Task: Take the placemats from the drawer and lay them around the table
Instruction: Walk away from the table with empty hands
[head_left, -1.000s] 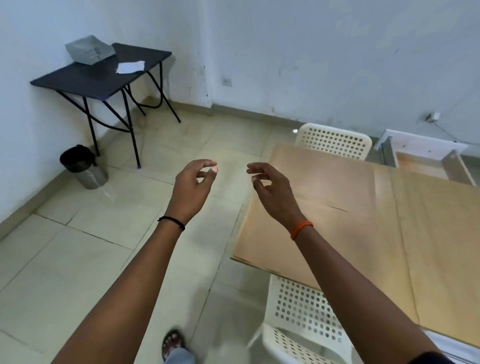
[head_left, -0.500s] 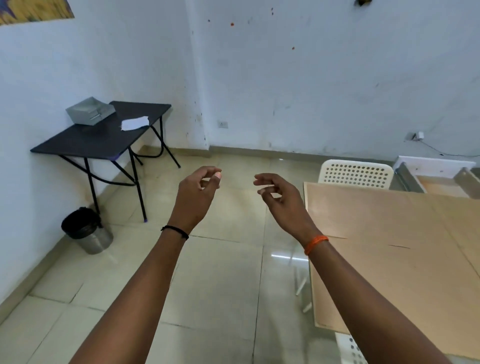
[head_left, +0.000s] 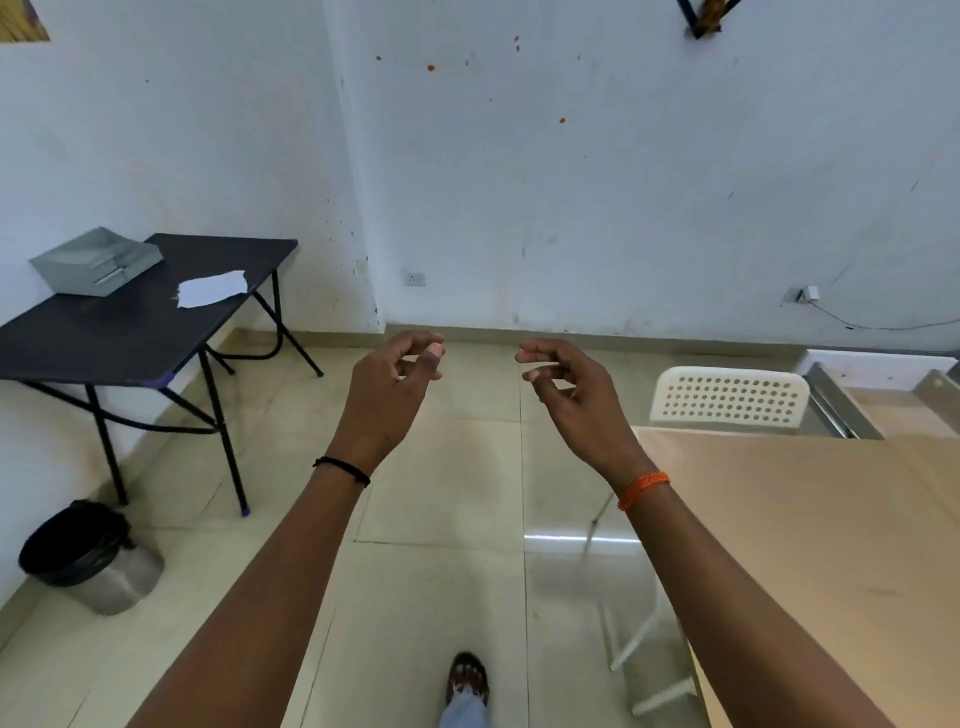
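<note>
My left hand (head_left: 390, 391) and my right hand (head_left: 570, 388) are held out in front of me over the tiled floor, fingers loosely curled and apart, with nothing in either. The light wooden table (head_left: 810, 530) fills the lower right, to the right of my right arm. Beyond its far edge, at the right border, stands an open wooden drawer (head_left: 883, 400) with metal side rails; no placemat shows in the part I can see. No placemat lies on the visible tabletop.
A white perforated chair (head_left: 727, 397) stands at the table's far end. A black folding table (head_left: 130, 322) at the left wall carries a grey tray (head_left: 96, 262) and a white paper (head_left: 212, 289). A bin (head_left: 83, 558) sits below it. My foot (head_left: 467, 680) is on the floor.
The view has swung up and left: the wooden table slid to the right edge and more wall shows. Both hands stay raised and empty, and a foot has come into view.
</note>
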